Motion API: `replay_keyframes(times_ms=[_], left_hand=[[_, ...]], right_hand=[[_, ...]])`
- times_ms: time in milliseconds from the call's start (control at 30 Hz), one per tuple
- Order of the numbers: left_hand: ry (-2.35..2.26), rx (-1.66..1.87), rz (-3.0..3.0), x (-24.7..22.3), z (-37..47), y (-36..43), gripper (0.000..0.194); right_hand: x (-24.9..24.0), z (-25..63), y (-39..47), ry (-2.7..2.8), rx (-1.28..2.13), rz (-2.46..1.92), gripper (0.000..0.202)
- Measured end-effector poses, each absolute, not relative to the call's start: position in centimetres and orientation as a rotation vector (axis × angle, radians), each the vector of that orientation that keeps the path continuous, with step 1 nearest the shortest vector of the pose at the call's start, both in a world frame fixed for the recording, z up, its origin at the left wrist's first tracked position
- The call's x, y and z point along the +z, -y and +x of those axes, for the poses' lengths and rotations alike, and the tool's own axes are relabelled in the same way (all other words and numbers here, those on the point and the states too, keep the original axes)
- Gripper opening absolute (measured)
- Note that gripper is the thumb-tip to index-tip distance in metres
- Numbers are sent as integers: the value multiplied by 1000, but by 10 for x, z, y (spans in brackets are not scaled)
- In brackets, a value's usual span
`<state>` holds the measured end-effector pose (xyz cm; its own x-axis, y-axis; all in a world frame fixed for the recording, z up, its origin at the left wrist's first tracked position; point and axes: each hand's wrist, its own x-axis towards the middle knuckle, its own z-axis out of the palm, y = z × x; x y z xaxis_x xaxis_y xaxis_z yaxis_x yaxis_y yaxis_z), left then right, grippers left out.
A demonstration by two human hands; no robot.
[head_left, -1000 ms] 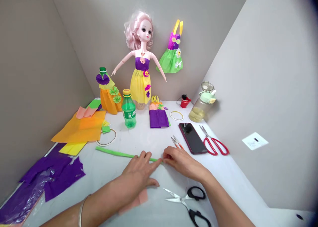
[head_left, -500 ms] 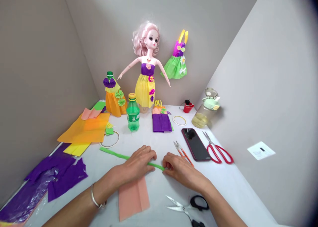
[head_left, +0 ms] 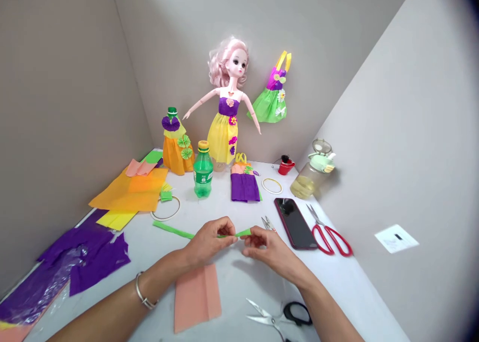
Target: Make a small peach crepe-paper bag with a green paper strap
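Observation:
A narrow green strip of crepe paper (head_left: 174,229) runs from the left of the table into my left hand (head_left: 211,240). My left thumb and fingers pinch it close to its right end. That short end reaches my right hand (head_left: 267,247), whose bent fingers hold it, with the thumb a little apart below. Beneath my left wrist lies a folded peach sheet of paper (head_left: 197,299). Black-handled scissors (head_left: 267,319) lie spread near my right forearm. Orange-handled snips (head_left: 268,223) are partly hidden behind my right hand.
At the back stand a doll (head_left: 228,107), a green bottle (head_left: 203,175) and a bottle in a paper dress (head_left: 178,150). A phone (head_left: 295,223), red-handled scissors (head_left: 329,237) and a jug (head_left: 307,180) are on the right. Orange paper (head_left: 127,192) and purple paper (head_left: 97,262) lie left.
Both hands have lifted the strip's right end slightly off the table. My right hand has turned, its fingers loosening and the thumb moving apart. The view has shifted a little.

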<state>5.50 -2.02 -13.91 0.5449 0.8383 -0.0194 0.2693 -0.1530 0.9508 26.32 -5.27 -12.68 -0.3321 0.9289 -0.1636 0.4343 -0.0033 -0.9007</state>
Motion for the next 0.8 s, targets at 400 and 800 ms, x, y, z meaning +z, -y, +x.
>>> replay_keyframes(times_ms=[400,800], left_hand=[[-825,761,1482,-147,53,28,22],[-812,627,1569,-137,35,23,31]], right_hand=[[-131,253,53,1493,1260,-1365,31],[-130,254,52,1390,1266,-1344,30]])
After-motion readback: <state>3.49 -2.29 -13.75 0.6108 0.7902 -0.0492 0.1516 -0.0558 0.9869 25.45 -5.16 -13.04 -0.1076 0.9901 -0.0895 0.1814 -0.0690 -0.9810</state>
